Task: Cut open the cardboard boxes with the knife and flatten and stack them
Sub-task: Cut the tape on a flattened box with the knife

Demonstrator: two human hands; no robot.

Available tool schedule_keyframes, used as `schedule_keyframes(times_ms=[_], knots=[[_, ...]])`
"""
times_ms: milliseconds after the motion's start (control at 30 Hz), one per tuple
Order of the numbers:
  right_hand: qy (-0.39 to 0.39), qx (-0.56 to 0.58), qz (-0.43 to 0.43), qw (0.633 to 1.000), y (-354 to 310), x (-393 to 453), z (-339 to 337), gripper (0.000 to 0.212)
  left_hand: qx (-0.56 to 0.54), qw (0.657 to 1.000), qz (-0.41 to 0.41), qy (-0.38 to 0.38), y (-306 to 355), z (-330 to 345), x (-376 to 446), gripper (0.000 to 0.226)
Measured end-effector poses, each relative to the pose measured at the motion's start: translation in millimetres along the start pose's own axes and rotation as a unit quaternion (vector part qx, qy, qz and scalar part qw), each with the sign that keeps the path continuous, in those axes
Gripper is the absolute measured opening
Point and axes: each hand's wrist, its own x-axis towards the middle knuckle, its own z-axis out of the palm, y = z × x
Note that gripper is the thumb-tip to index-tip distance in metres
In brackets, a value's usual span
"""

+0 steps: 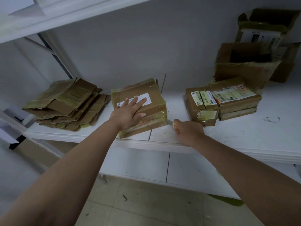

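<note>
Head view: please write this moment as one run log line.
left hand flat on box | right hand holds knife at box corner | flattened stack left

A white shelf board [244, 141] runs across the room, scuffed with dark marks toward its right end. A thin seam splits its near edge in the middle. Above, at the far left, another white shelf [48, 22] overhangs, held by a slanting white and dark metal upright [57, 57]. A plain pale wall [138, 46] stands behind. Below lies a tiled floor [146, 209], littered with small dark scraps, and a greenish smear [228, 200] shows at the right.
</note>
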Motion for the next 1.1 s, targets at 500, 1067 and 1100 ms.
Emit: schedule_keyframes(times_ms=[500, 1067, 1100], knots=[[0.163, 0.132, 0.045, 0.977, 8.7, -18.4, 9.0, 0.023, -0.077, 0.996, 0.000, 0.054, -20.9, -20.7, -17.6, 0.071], [0.187, 0.065, -0.165, 0.966, -55.5, 10.8, -0.8, 0.033, 0.078, 0.994, 0.004, 0.076, -27.1, 2.2, -18.1, 0.057], [0.148, 0.060, -0.148, 0.976, -58.2, 11.0, -2.3, 0.041, 0.076, 0.994, 0.005, 0.077, -27.2, 3.1, -18.0, 0.057]])
